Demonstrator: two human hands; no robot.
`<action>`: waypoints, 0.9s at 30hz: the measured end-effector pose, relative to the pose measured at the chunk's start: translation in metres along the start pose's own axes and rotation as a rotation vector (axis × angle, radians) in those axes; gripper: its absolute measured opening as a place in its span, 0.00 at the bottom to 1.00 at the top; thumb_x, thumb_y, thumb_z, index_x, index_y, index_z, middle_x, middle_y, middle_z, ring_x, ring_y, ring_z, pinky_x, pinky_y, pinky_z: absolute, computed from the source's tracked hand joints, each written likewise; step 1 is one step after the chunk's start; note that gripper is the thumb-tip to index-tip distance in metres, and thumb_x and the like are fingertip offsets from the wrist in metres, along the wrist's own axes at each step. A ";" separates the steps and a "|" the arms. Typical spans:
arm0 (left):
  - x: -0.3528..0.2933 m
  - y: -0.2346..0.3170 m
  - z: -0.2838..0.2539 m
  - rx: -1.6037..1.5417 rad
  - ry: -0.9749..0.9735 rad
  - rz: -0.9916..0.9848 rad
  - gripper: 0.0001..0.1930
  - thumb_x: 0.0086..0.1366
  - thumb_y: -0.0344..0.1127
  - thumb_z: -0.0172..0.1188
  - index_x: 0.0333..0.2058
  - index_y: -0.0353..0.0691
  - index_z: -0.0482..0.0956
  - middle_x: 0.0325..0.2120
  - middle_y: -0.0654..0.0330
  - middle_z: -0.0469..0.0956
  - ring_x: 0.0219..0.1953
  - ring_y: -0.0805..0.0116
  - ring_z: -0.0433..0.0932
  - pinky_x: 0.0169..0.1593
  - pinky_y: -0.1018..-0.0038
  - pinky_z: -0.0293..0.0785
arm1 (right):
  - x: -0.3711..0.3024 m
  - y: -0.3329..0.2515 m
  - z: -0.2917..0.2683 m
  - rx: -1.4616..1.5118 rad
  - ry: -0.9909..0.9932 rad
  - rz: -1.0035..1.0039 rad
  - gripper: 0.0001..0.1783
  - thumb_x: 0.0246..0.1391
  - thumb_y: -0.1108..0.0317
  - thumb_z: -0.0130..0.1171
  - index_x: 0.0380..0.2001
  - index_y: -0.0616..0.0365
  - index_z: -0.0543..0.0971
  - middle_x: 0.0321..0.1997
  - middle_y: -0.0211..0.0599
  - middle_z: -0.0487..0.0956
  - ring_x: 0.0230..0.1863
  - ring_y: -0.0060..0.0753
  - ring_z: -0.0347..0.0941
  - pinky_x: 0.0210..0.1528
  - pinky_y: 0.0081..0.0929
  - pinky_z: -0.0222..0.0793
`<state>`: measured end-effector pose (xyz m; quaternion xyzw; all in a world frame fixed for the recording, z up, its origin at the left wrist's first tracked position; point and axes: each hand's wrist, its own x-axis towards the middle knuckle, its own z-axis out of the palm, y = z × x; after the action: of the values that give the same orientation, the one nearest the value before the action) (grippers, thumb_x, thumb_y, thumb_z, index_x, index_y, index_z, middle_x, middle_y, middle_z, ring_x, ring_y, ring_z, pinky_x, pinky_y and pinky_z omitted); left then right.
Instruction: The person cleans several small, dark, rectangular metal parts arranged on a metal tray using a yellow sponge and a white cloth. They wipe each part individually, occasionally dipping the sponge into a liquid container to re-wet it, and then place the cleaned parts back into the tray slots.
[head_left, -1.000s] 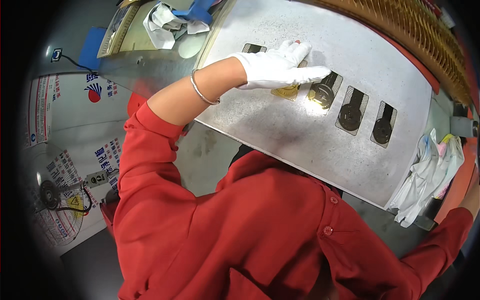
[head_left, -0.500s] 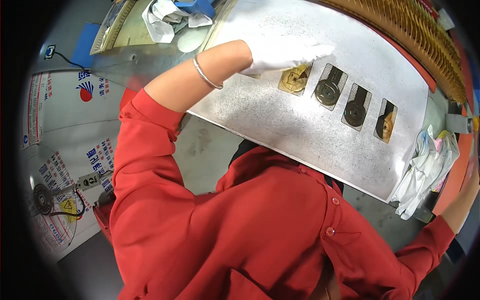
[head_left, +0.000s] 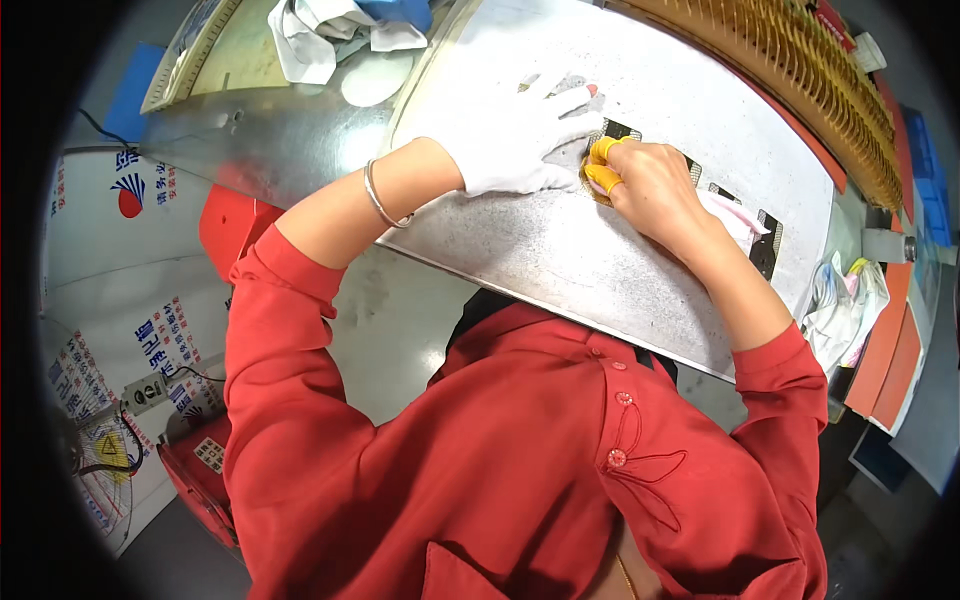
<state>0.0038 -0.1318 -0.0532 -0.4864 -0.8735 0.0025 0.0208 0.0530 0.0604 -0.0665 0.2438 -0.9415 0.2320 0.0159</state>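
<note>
My left hand (head_left: 525,140), in a white glove, lies on the white sheet-covered worktop (head_left: 500,235) with its fingers spread. Its fingertips reach beside a gold medallion plate (head_left: 597,192), mostly hidden by my hands. My right hand (head_left: 650,185) is bare except for yellow finger covers, and its curled fingers close at that plate's edge. A white cloth with a pink edge (head_left: 737,214) shows behind the right hand; whether the palm holds it is hidden. Dark medallion plates with mesh patterns (head_left: 765,245) lie in a row, partly covered by the right hand and forearm.
A long rack of gold-coloured pieces (head_left: 800,75) runs along the far right edge. Crumpled white cloths (head_left: 305,40) lie at the upper left near a blue box (head_left: 400,12). More crumpled cloth (head_left: 840,310) sits at the right. A red box (head_left: 235,230) stands left of the worktop.
My right hand has come in from the far right to the gold plate. The left hand has shifted left and spread its fingers. The pink-edged cloth has appeared over the row of plates.
</note>
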 end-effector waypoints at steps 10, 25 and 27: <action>0.004 -0.007 0.023 0.005 0.147 0.055 0.22 0.59 0.45 0.49 0.52 0.47 0.67 0.55 0.56 0.61 0.59 0.53 0.56 0.57 0.52 0.52 | 0.003 0.001 0.008 -0.050 -0.035 0.006 0.06 0.41 0.69 0.55 0.26 0.59 0.76 0.23 0.47 0.75 0.26 0.49 0.73 0.30 0.39 0.69; 0.008 -0.043 0.000 -0.757 -0.036 -0.176 0.25 0.65 0.50 0.41 0.58 0.50 0.60 0.58 0.56 0.59 0.58 0.61 0.59 0.60 0.70 0.53 | -0.076 -0.039 -0.079 0.466 -0.142 0.359 0.06 0.48 0.71 0.54 0.26 0.63 0.76 0.17 0.38 0.74 0.15 0.31 0.69 0.20 0.24 0.63; 0.005 -0.056 -0.009 -1.297 -0.198 -0.245 0.24 0.67 0.48 0.38 0.59 0.50 0.57 0.59 0.59 0.57 0.60 0.65 0.56 0.62 0.71 0.51 | -0.107 -0.036 -0.115 0.761 -0.125 0.555 0.03 0.44 0.75 0.55 0.24 0.63 0.75 0.17 0.31 0.74 0.14 0.19 0.65 0.18 0.15 0.59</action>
<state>-0.0459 -0.1572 -0.0431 -0.2952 -0.7446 -0.4813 -0.3561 0.1543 0.1316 0.0364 -0.0151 -0.8183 0.5409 -0.1940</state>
